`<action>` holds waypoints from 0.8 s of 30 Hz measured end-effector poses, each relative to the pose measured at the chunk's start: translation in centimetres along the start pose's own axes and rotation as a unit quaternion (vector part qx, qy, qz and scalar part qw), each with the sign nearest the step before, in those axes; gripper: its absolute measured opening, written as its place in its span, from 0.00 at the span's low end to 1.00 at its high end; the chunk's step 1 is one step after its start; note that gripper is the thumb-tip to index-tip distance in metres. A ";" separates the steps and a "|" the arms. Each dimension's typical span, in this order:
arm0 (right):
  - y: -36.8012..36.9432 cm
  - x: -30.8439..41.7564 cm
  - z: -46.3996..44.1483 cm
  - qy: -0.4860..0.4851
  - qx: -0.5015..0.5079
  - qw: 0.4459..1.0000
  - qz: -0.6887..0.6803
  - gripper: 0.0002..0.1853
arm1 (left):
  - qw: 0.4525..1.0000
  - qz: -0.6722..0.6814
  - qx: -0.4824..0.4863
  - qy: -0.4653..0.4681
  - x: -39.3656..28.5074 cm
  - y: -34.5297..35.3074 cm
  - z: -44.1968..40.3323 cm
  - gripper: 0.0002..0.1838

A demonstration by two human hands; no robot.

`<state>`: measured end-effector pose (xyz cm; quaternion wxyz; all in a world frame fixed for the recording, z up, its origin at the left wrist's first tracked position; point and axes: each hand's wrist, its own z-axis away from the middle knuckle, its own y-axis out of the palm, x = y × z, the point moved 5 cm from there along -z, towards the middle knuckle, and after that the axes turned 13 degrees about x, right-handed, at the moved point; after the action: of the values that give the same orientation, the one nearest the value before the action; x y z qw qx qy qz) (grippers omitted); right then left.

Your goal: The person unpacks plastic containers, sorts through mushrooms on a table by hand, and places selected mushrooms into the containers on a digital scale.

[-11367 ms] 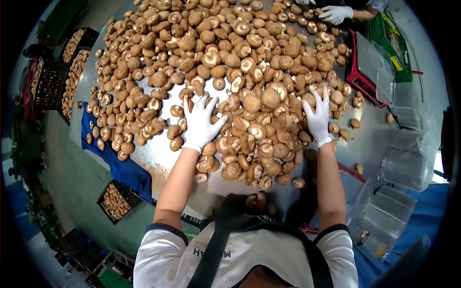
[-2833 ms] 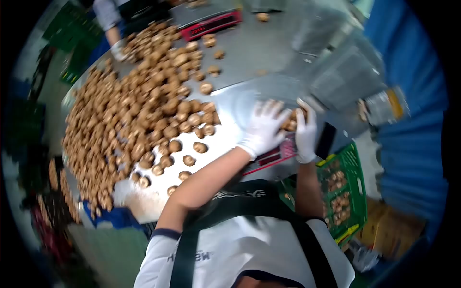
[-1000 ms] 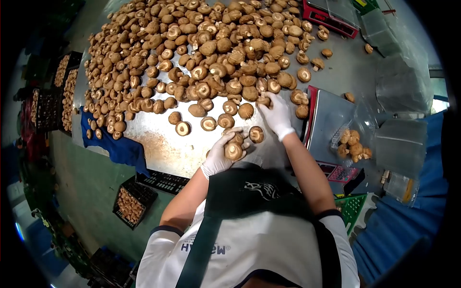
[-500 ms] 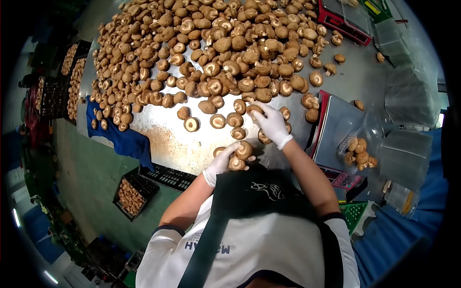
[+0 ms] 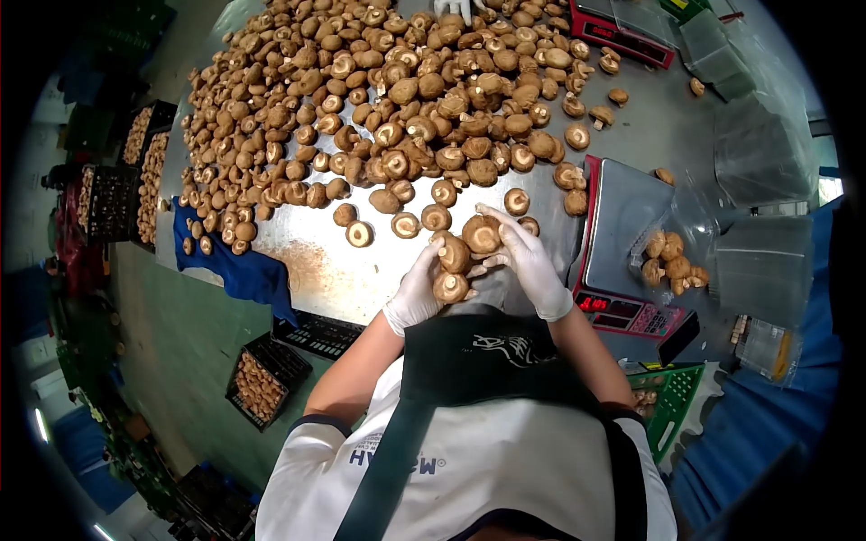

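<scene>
A few mushrooms (image 5: 674, 268) in clear pack (image 5: 693, 216) by scale (image 5: 622, 216), big loose pile (image 5: 406, 88) left on desk (image 5: 347, 293); L hand (image 5: 418, 294) cupped w/ 2 caps (image 5: 452, 256), R hand (image 5: 538, 270) curled round 1 mushroom (image 5: 482, 233).

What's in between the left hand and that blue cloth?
In the head view, only the silver tabletop, with some brown smudges, lies between the left hand and the blue cloth.

white shirt (image 5: 523, 451) whose short sleeves (image 5: 293, 473) ended in dark navy bands (image 5: 327, 420), blue chest lettering (image 5: 359, 457), dark green apron (image 5: 442, 361) that bore a pale looping print (image 5: 510, 349), broad dark straps (image 5: 386, 469), white gloves (image 5: 413, 302) that covered both hands (image 5: 535, 269)
</scene>
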<state>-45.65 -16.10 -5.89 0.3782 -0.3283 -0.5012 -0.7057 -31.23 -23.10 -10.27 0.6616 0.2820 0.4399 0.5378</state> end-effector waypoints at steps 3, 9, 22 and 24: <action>0.2 -0.4 1.3 -0.035 -0.001 0.999 0.035 0.21 | 0.998 -0.018 -0.055 0.009 0.6 1.8 0.4 0.34; 0.1 1.5 5.8 -0.144 -0.051 0.971 0.183 0.20 | 0.990 -0.133 0.049 -0.007 2.5 4.4 -1.6 0.30; -11.9 8.3 26.4 -0.204 -0.554 0.649 0.481 0.28 | 0.526 -0.722 0.292 0.342 9.4 28.3 -15.2 0.44; -13.9 5.6 25.8 -0.114 -0.494 0.626 0.593 0.28 | 0.321 -0.861 0.279 0.278 12.6 27.1 -18.2 0.53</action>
<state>-58.22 10.36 -0.25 0.4361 -0.7697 0.1860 -0.4275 -59.52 -5.73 0.90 0.4745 -0.2533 0.7181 -0.4416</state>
